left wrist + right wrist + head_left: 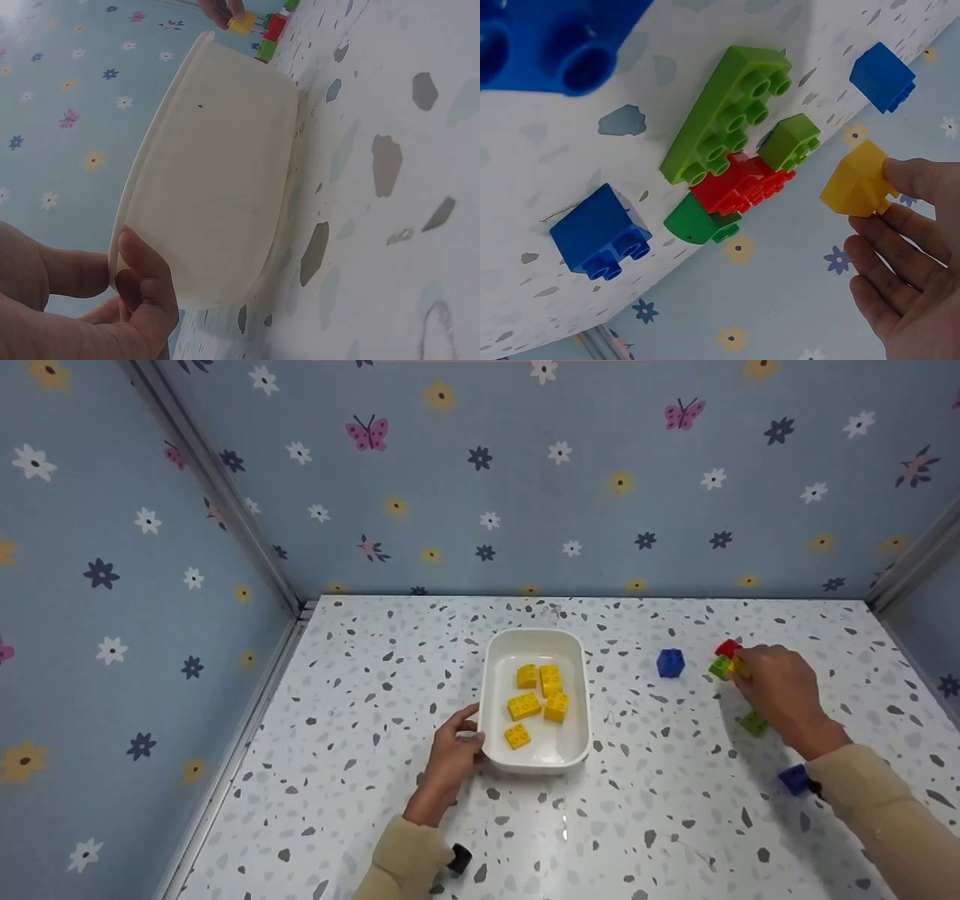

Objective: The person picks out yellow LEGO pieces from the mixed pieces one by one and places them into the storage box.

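A white plastic tub (535, 761) stands on the table with several yellow building blocks (523, 706) lying inside it. At its near left corner my left hand (451, 754) grips the rim, thumb and fingers on either side of the wall, as the left wrist view (135, 292) also shows. Over on the right, my right hand (784, 690) pinches a yellow building block (859, 180) between thumb and fingertips, raised off the table. Close by it lie a red block (735, 184), a small light green block (791, 142), a long green block (724, 112) and a dark green rounded block (697, 221).
A blue block (670, 663) stands between the tub and the right hand. Another blue block (793, 779) lies by the right wrist. Flowered panels (480, 510) close off the back and sides of the speckled table (360, 697).
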{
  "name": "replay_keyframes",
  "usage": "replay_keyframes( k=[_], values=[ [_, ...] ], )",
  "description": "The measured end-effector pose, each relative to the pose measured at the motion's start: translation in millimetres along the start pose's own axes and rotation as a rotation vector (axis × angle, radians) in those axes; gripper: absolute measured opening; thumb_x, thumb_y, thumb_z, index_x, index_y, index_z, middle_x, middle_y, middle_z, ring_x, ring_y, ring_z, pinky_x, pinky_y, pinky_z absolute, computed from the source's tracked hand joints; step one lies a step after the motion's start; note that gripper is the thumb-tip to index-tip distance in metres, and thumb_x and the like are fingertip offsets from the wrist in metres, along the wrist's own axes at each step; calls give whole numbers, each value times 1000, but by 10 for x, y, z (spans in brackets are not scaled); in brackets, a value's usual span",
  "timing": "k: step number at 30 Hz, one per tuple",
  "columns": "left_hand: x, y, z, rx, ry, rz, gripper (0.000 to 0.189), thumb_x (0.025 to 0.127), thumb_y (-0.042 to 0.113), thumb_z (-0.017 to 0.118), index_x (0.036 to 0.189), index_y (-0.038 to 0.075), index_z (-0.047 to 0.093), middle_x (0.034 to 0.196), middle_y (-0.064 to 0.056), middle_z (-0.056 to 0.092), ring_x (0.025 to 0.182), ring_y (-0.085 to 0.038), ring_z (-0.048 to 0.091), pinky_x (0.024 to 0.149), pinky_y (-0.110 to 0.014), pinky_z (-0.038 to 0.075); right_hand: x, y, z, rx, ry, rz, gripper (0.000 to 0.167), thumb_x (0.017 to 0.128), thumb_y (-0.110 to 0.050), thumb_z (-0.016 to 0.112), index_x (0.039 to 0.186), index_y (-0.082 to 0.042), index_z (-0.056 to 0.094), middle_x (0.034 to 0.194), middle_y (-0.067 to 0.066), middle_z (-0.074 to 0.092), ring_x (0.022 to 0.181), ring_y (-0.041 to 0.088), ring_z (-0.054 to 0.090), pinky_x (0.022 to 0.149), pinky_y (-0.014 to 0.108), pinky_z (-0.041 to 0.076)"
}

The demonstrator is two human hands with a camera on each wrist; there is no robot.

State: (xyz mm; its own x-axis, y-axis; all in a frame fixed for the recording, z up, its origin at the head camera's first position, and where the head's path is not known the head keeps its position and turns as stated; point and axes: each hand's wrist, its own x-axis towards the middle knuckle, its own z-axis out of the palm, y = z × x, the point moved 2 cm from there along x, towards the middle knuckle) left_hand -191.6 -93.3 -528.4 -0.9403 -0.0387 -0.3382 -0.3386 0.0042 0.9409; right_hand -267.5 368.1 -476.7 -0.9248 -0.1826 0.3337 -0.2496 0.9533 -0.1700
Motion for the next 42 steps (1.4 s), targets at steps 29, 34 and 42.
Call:
replay_keyframes(
  k=[29, 34, 42],
  values=[
    [-22, 15, -7, -1, -15, 24, 52, 107, 0, 53, 158, 7, 47, 127, -20, 52, 98, -27, 64, 76, -29, 57, 114, -585, 108, 37, 13, -139, 32, 77, 10, 86, 107, 10, 75, 102, 27, 75, 95, 46, 69, 88, 60, 57],
    [2, 2, -7, 1, -9, 17, 52, 106, -1, 53, 157, 7, 49, 126, -19, 53, 99, -28, 64, 75, -28, 57, 133, -684, 128, 44, 4, -137, 31, 78, 8, 87, 107, 9, 76, 105, 27, 75, 98, 47, 69, 89, 58, 58],
    [7, 5, -1, -1, -3, 8, 52, 107, 0, 54, 157, 9, 49, 125, -17, 53, 100, -28, 64, 75, -28, 57, 166, -823, 154, 41, -7, -154, 31, 79, 5, 89, 107, 6, 77, 108, 25, 76, 100, 45, 69, 88, 55, 60]
  ],
)
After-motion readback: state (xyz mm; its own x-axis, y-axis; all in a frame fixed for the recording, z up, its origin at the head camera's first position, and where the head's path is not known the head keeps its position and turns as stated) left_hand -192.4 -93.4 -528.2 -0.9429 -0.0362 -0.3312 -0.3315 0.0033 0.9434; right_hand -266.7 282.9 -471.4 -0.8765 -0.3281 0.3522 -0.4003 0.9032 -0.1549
